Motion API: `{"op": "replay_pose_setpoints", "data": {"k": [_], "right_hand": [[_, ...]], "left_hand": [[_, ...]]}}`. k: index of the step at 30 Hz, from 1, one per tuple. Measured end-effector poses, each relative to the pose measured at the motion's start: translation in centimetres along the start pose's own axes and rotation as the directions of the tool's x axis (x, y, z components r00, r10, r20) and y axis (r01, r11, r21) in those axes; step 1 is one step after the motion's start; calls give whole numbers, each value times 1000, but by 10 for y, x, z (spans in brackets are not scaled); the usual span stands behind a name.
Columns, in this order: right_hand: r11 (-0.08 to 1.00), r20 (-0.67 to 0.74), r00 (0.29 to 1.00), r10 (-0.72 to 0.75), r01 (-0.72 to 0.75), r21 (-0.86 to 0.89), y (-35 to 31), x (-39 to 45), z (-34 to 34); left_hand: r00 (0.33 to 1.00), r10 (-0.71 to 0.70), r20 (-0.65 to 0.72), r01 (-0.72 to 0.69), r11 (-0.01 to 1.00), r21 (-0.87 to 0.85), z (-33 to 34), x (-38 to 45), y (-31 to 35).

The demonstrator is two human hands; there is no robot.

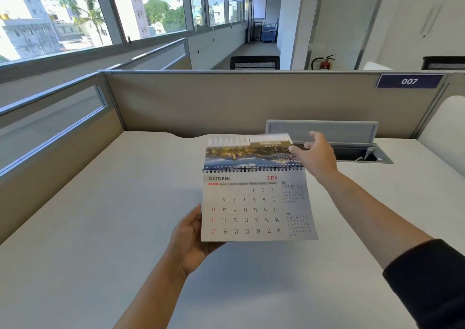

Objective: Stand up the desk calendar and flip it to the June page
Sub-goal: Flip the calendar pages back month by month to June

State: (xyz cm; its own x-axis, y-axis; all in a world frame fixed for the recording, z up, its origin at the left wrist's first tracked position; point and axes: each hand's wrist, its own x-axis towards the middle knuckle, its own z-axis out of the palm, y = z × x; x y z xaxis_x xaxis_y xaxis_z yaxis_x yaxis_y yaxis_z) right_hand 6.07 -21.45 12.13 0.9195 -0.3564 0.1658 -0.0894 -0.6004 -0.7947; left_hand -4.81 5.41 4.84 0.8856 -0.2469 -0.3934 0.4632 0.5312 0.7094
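Head-worn view, forward and down over desk [105,228]; close

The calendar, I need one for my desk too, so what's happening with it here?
A person holds the spiral-bound desk calendar above the white desk. The left hand grips its lower left corner, while the right hand is at the edge of a page flipped back over the spiral. The facing page reads October 2026, not June, and the calendar is not yet standing.

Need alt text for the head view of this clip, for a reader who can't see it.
A person holds a spiral-bound desk calendar above a white desk, its October 2026 page facing the camera. The left hand grips its lower left corner while the right hand flips a photo page back over the top binding.
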Motion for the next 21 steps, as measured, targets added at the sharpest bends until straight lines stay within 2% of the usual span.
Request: {"op": "replay_pose_setpoints", "data": {"k": [3,6,9,11,14,15,16,18,20,21], "right_hand": [[998,-9,1000,15,-14,63,11,-20,0],[975,26,986,165,-167,148,38,-55,-5],[841,298,875,382,-463,282,67,-96,-9],[755,461,795,395,-566,331,76,-116,-10],[671,519,779,353,-597,440,81,-133,-13],[656,515,789,334,-587,474,81,-135,-15],[642,511,801,312,-575,508,81,-137,-16],[605,510,820,258,-549,577,79,-138,-18],[554,513,832,210,-534,639,77,-141,-17],[519,512,837,194,-531,670,75,-142,-15]], "left_hand": [[1000,27,-14,-27,999,32,-2,-2,1],[995,100,-16,-97,982,160,-2,-3,1],[982,185,-36,-161,923,348,2,-5,-1],[964,246,-97,-175,868,464,5,-7,-3],[933,341,-113,-190,735,651,13,-7,-9],[918,381,-108,-188,659,728,16,-9,-12],[895,435,-96,-173,538,825,18,-11,-14],[837,547,25,-127,149,981,22,-13,-17],[783,556,278,-143,-274,951,26,-12,-18],[774,505,381,-176,-406,897,29,-11,-18]]}}
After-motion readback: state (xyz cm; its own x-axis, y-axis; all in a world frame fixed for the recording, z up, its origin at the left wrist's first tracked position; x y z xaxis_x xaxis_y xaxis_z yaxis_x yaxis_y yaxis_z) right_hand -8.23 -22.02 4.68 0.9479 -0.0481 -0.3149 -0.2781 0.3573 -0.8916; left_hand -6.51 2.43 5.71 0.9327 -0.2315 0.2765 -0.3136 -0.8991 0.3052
